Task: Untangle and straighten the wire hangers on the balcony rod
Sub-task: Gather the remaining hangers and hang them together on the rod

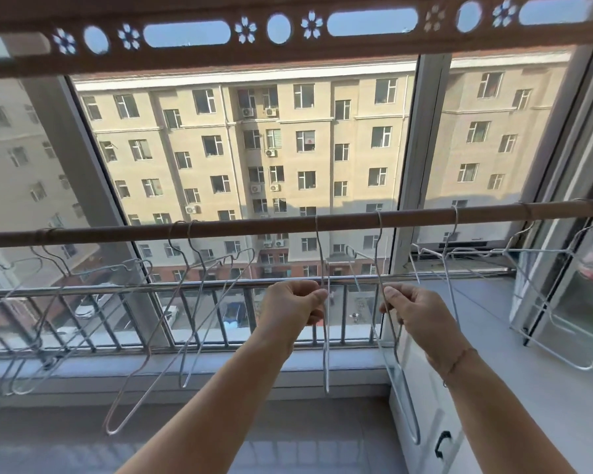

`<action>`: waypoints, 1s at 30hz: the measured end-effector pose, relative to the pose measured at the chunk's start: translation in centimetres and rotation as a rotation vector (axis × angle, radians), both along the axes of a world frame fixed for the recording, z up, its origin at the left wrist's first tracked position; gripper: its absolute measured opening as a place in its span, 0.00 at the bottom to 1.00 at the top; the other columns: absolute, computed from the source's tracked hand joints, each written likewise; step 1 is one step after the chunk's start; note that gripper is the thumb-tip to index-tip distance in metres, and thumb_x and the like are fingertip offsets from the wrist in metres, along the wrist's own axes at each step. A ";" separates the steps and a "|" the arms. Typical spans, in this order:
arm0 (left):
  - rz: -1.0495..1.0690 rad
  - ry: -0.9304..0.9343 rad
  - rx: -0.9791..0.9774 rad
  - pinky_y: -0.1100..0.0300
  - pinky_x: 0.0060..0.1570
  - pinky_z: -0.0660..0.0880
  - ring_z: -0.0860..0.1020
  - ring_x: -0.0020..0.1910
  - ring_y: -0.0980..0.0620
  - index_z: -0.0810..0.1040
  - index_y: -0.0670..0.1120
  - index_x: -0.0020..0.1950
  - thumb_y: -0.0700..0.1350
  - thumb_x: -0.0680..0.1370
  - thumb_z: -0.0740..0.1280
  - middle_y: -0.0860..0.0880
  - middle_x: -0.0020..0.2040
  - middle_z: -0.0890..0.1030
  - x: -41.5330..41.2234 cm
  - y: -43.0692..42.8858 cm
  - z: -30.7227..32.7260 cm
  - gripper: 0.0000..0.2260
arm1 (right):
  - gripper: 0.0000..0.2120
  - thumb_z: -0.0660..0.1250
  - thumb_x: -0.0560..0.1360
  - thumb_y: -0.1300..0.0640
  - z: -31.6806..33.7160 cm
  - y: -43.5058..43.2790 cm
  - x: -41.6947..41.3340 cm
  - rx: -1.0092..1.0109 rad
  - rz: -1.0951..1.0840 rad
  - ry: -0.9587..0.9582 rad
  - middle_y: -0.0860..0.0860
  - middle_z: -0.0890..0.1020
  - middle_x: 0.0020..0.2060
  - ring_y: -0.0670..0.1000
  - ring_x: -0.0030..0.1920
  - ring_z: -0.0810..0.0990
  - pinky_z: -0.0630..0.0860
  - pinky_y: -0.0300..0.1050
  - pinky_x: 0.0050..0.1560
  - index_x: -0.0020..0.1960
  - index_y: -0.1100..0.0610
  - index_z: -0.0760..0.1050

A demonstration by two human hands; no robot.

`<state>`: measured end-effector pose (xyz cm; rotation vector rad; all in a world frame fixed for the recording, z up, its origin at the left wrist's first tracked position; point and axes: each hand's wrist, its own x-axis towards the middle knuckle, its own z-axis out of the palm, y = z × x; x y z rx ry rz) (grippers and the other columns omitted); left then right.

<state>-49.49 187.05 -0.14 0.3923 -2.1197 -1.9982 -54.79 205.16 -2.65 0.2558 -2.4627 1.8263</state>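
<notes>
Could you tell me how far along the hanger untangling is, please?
Done: little looks finished. In hand: the left hand grips one middle hanger, the right hand its neighbour hanger, hooks already apart on the rod. Left: the crossed bunch at far left, the overlapping pair beside it, and the tangle at the right.

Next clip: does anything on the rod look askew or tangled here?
Yes. The hangers at left hang tilted and cross one another below the rod, and the hangers at far right splay almost sideways. The left hand and right hand each pinch one middle hanger, which hang closer to vertical.
</notes>
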 end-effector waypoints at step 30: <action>-0.014 -0.033 -0.191 0.61 0.41 0.75 0.77 0.36 0.54 0.81 0.50 0.35 0.45 0.75 0.68 0.51 0.35 0.82 4.8 -21.8 -0.4 0.09 | 0.13 0.66 0.74 0.50 -0.9 -25.4 5.6 0.192 0.029 0.165 0.50 0.82 0.41 0.47 0.42 0.79 0.75 0.41 0.45 0.53 0.58 0.78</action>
